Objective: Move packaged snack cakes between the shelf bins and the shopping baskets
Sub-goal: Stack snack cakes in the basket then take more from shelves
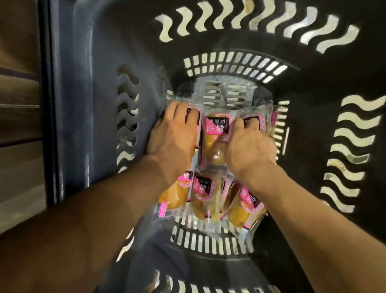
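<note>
Fingers of the left hand (172, 134) are curled over the far-left snack cake (191, 118); those of the right hand (250, 146) are curled over the far-right snack cake (254, 121). Between them a third packet (211, 136) is left untouched. Three more packets (203, 196) are laid nearer, all on the floor of the dark slotted basket (92, 85), beside wooden boards (3, 98)
</note>
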